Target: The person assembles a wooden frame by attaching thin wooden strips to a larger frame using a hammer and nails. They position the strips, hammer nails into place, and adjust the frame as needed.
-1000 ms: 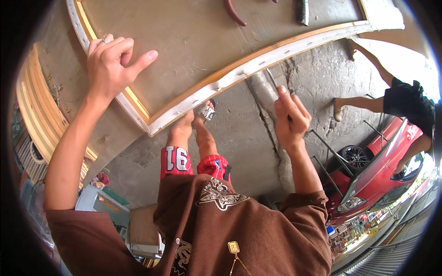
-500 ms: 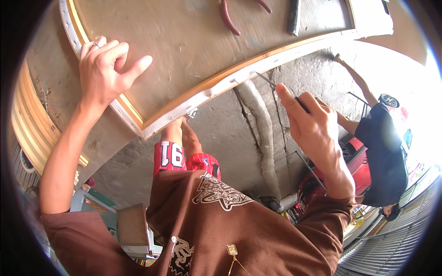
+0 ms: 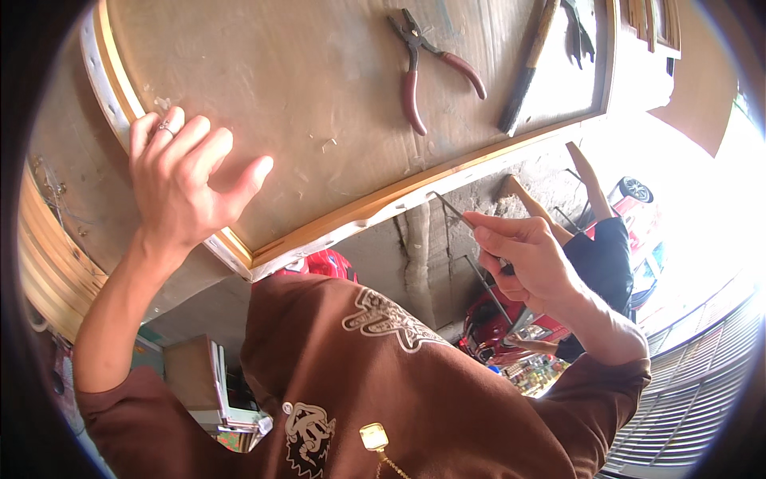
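White fabric [image 3: 343,233] wraps the outer side of the wooden frame [image 3: 351,212], which lies on a brown tabletop [image 3: 319,96] with its near bar at the table's edge, close to the person's body. The left hand [image 3: 179,180] has its fingers curled over the left bar, thumb spread wide; the right hand [image 3: 527,251] is closed around a thin metal tool [image 3: 453,209], its tip at the fabric-covered side, though whether it touches or digs in I cannot tell. A slip under hard pushing could tear the fabric or gouge the wood, and since the left hand bears on only 1 side, the frame might swivel. Inside the frame lie red-handled pliers [image 3: 412,41], a dark-ended handle [image 3: 520,96] and a forked dark piece [image 3: 578,40]; they could get knocked if it shifts. Wooden strips [image 3: 56,263] sit to the left. Beyond the right hand, 1 other person in dark shorts [image 3: 602,255] is near a red car [image 3: 491,319], perhaps limiting elbow room; glare washes out that side.
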Demonstrator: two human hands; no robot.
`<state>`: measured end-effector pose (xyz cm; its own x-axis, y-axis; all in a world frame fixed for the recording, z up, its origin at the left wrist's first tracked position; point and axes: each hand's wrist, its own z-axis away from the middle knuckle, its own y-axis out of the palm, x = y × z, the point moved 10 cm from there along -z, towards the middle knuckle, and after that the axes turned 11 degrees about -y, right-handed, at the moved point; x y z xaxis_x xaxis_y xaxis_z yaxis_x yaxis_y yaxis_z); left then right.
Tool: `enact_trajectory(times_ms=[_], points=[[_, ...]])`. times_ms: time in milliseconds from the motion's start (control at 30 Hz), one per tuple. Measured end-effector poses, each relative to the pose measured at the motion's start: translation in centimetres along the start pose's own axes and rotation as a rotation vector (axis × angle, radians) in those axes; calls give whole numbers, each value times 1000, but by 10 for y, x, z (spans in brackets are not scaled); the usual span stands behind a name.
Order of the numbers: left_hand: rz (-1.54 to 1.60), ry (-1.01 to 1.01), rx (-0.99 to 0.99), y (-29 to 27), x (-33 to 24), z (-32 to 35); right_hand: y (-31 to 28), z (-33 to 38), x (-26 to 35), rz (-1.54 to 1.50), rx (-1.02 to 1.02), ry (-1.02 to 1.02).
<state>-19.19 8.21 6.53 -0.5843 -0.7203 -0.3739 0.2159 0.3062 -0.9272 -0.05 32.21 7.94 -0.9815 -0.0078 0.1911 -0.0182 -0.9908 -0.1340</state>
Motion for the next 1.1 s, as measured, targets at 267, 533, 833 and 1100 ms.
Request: enact_trajectory(times_ms=[267, 533, 833, 1100], points=[[-6, 39, 0, 1, -9, -3, 18, 20, 30, 1154, -117, -1057], [-60, 31, 38, 5, -10, 1, 2, -37, -31, 711, -286, -1731], [-38, 54, -7, 3, 4, 6, 5, -33, -24, 537, -360, -1727], [-45, 70, -11, 2, 12, 10, -29, -1, 2, 757, -444, -1404]])
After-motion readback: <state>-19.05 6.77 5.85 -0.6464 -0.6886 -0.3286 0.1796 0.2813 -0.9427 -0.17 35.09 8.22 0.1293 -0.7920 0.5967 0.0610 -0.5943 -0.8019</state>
